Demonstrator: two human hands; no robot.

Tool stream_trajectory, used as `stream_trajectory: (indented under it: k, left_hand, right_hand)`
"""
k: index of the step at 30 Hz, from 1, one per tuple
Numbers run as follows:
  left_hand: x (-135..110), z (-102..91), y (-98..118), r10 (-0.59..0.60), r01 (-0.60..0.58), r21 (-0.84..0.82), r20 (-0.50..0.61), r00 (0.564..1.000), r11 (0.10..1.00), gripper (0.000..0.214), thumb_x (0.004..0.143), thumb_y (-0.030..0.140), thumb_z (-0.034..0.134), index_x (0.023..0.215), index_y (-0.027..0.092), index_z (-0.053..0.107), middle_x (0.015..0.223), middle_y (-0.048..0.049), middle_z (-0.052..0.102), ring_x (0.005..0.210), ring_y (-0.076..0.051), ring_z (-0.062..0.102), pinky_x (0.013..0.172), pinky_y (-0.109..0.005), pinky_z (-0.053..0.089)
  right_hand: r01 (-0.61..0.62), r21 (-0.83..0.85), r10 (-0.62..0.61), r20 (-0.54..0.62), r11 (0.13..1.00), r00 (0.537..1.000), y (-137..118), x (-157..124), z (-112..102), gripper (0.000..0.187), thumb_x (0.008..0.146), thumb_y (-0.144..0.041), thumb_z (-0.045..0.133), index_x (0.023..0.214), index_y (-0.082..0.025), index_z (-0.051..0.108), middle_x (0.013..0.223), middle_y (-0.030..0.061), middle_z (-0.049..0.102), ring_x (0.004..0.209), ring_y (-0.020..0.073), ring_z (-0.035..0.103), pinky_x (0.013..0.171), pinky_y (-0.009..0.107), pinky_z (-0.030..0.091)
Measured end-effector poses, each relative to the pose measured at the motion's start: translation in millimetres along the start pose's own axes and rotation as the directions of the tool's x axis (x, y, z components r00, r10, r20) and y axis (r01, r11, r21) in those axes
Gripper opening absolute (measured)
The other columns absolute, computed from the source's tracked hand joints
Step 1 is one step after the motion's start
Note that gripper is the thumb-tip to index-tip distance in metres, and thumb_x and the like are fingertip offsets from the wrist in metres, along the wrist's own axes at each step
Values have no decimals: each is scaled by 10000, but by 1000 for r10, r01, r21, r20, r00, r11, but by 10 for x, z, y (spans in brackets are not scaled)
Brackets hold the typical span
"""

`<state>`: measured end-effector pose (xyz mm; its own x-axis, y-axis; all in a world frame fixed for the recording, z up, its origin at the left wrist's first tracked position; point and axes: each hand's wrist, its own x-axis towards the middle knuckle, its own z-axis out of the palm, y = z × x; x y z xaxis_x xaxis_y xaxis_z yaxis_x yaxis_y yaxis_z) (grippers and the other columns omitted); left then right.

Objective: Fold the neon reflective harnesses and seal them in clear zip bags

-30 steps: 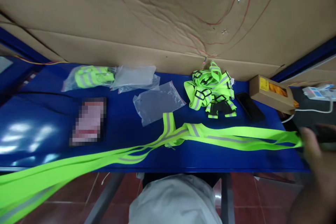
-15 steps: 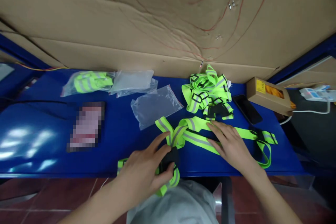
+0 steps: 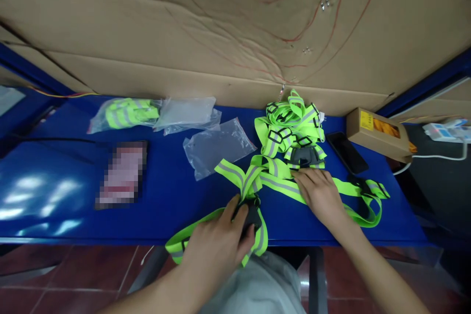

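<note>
A neon-yellow reflective harness of grey-striped straps lies stretched along the front of the blue table. At its left part, near the edge, my left hand is closed around a black plastic buckle; a strap loop hangs past the edge beneath it. My right hand has its fingers pressed together on the upper strap to the right, partly covering it. Beyond that hand the straps continue to a black buckle and a loose loop. Behind lies a heap of similar reflective harnesses with black buckles.
Clear plastic bags lie behind the harness, and one bag holds folded yellow straps. A pixelated phone-shaped object is on the left. A black phone and a cardboard box stand right of the heap. Cardboard lines the back.
My left hand has shifted right and slightly down with the black buckle, drawing the left strap loop with it. My right hand has moved slightly right, its fingers closing on the strap.
</note>
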<state>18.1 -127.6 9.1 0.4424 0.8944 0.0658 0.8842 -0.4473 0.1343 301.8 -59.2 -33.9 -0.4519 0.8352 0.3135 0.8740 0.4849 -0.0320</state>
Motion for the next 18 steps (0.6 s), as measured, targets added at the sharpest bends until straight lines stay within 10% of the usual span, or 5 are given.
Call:
stream_trajectory:
  k: [9,18]
  left_hand:
    - [-84,-206,-426,-60,61,196,-10,998,979,243,999,235,485,1062,151,704,1134,-100,755,582,-212,729,400,-320,490]
    - [-206,-444,-699,-81,91,169,-62,995,981,325,1035,347,424,1100,200,706,1124,-87,760,666,-223,754,446,-310,483]
  right_hand:
    - [-350,204,349,40,914,936,232,-85,-217,267,1084,-347,405,933,-220,586,774,30,666,697,216,640,653,321,424]
    - [-343,337,239,313,877,919,335,-115,-407,288,1032,-504,506,962,-245,609,666,-32,593,556,162,566,599,281,401]
